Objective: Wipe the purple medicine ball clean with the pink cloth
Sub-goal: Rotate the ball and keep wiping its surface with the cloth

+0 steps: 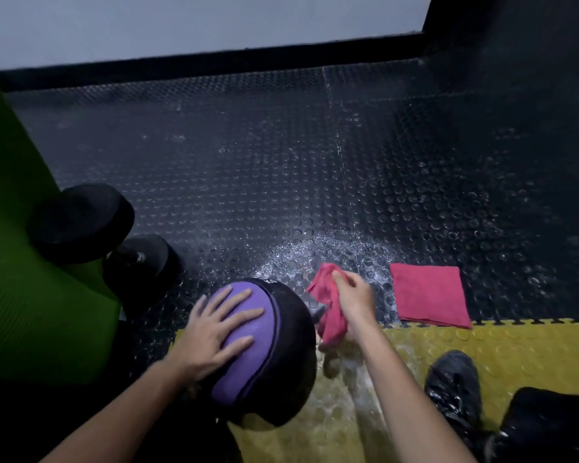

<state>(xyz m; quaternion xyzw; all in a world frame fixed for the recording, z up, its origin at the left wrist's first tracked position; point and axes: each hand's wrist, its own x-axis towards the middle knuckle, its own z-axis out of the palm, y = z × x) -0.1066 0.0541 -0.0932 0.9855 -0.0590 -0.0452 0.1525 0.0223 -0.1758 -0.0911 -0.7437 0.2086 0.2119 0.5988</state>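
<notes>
The purple medicine ball (244,372) sits near, in the middle. The left hand (214,329) lies flat and spread on its left side. The right hand (351,295) squeezes the bunched pink cloth (333,320) just beside its right side.

Counted: one purple medicine ball (244,355); two pink cloths, a bunched cloth (328,305) and a folded cloth (430,295); one black dumbbell (81,222); one green mat (14,262); one black shoe (455,385); two hands, left hand (214,332) and right hand (354,302).

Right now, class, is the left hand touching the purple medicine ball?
Touching. The head view shows the left hand lying flat, fingers spread, on the purple medicine ball.
</notes>
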